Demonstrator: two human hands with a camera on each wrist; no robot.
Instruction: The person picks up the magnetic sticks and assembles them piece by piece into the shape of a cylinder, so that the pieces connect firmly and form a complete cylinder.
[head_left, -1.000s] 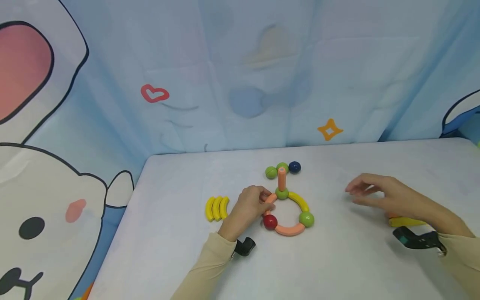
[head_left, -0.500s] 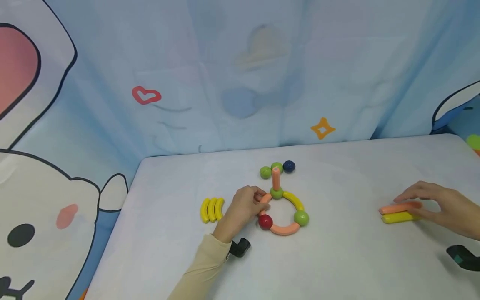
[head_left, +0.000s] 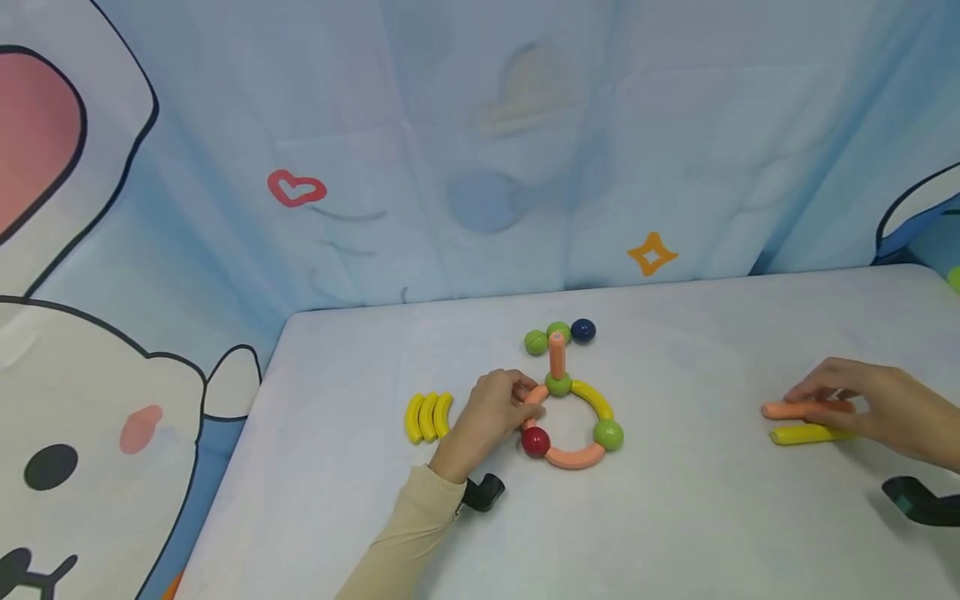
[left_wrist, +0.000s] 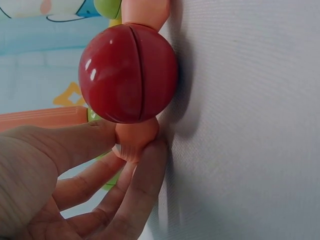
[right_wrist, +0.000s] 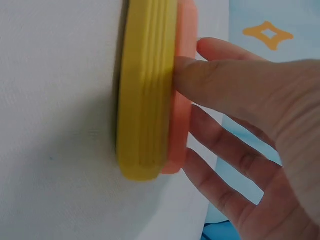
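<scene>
My left hand [head_left: 483,417] pinches a curved orange stick [left_wrist: 135,137] on the left side of a ring of sticks and balls lying on the table. Beside those fingers sits a red ball [head_left: 536,442]. A green ball [head_left: 608,434], a curved yellow stick [head_left: 594,400] and a lower curved orange stick [head_left: 574,458] continue the ring. On the ring's far green ball [head_left: 558,384] stands an upright orange stick [head_left: 557,356]. Far right, my right hand [head_left: 881,408] pinches a straight orange stick [right_wrist: 183,105] between thumb and fingers; a straight yellow stick [right_wrist: 145,100] lies alongside it.
Several curved yellow sticks [head_left: 428,417] lie side by side left of my left hand. Behind the ring are two green balls [head_left: 536,342] and a dark blue ball [head_left: 583,331]. A printed blue curtain [head_left: 480,125] hangs behind the white table [head_left: 675,517].
My right hand has moved right from open table to the straight sticks and now grips the orange one, which has parted slightly from the yellow. My left hand keeps its hold.
</scene>
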